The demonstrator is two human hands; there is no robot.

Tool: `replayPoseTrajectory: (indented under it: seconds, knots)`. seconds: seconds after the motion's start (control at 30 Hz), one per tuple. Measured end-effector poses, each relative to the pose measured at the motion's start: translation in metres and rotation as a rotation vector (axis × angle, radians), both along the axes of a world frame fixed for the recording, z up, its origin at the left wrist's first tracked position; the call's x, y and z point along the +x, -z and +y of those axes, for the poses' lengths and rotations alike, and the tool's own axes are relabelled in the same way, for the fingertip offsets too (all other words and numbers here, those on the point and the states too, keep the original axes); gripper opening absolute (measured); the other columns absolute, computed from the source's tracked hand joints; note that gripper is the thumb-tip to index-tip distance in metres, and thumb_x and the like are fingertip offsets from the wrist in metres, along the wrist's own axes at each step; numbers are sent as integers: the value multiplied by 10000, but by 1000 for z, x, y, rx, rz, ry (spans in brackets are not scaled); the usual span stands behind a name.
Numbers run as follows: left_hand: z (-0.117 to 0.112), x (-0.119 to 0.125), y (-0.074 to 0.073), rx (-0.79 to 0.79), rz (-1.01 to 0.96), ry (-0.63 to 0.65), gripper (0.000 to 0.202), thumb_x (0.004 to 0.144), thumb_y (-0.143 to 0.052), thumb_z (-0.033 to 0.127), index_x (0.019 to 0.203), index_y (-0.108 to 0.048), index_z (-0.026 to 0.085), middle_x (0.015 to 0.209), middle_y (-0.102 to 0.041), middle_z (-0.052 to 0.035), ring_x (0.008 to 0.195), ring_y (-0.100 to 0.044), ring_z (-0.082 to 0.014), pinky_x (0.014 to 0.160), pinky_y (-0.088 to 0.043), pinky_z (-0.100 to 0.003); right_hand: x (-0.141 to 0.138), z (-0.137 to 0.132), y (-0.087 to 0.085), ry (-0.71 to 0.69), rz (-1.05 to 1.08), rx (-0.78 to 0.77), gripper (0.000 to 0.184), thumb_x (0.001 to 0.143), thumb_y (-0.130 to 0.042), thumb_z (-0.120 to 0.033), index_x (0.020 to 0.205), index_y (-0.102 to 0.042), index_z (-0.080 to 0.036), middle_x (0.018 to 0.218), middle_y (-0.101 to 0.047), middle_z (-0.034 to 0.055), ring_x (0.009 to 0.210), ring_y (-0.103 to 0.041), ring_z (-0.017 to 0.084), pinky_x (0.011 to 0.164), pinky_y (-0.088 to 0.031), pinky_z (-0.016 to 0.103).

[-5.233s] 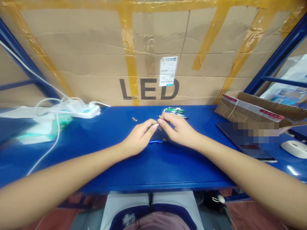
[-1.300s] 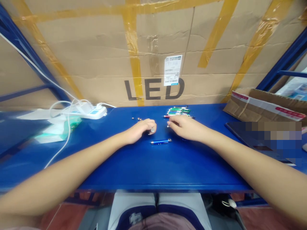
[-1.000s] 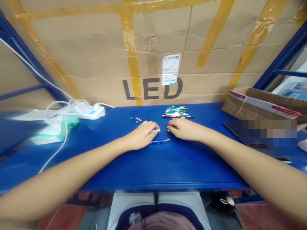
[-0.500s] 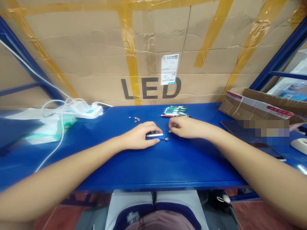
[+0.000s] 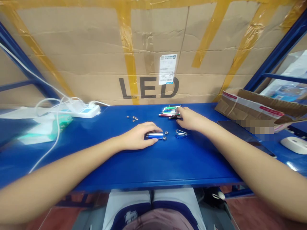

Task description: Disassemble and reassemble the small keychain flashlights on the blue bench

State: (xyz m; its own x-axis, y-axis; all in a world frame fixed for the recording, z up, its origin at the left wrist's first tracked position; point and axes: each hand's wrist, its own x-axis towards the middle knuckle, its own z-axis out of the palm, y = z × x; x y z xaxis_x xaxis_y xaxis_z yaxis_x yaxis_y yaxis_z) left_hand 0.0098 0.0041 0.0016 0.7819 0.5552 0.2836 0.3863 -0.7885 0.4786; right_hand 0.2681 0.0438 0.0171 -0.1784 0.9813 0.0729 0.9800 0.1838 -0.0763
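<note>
My left hand curls around a pair of short metal cylinders, one blue and one silver on top, lying on the table. Two small round metal caps sit just off their right ends. Farther right lie silver and blue carabiner-like clips. My right hand is at the right end of a row of slim pens, green, silver and red. Its thumb and fingers close about the end of a dark pen at the near side of the row; the fingertips are partly hidden.
Several tiny round metal pieces lie left of centre on the blue table. A white power strip with cables stands at the left. At the right are an open cardboard box, a dark tablet and a white mouse-like object.
My right hand has moved from the small cap up and right to the pens, uncovering the clips. The cap it held now rests near the other one. My left hand stays around the cylinders.
</note>
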Motion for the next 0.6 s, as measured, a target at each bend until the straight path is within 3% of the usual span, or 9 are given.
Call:
replayPoseTrajectory:
  seconds: [0.33, 0.47, 0.6]
  knots:
    - [2, 0, 0, -20, -48, -41, 312, 928, -566, 321, 1204, -666, 214, 1182, -664, -86, 1088, -621, -215, 967, -508, -362, 3, 1, -1, -79, 55, -3, 115, 880, -552, -180, 969, -625, -182, 1083, -593, 119, 873, -595, 216, 745, -454, 311]
    - [1, 2, 0, -21, -103, -83, 282, 927, -565, 323, 1161, -678, 212, 1158, -674, -88, 1059, -630, -215, 944, -520, -369, 6, 4, 1, -108, 101, 152, 104, 891, -521, -173, 949, -607, -178, 1059, -597, 115, 906, -595, 226, 746, -448, 310]
    - [2, 1, 3, 2, -153, -157, 283, 915, -576, 301, 1169, -662, 212, 1150, -666, -87, 1035, -630, -208, 923, -524, -365, 1, 0, -2, -215, 281, 369, 79, 887, -512, -148, 935, -559, -190, 1031, -623, 107, 987, -587, 243, 831, -456, 332]
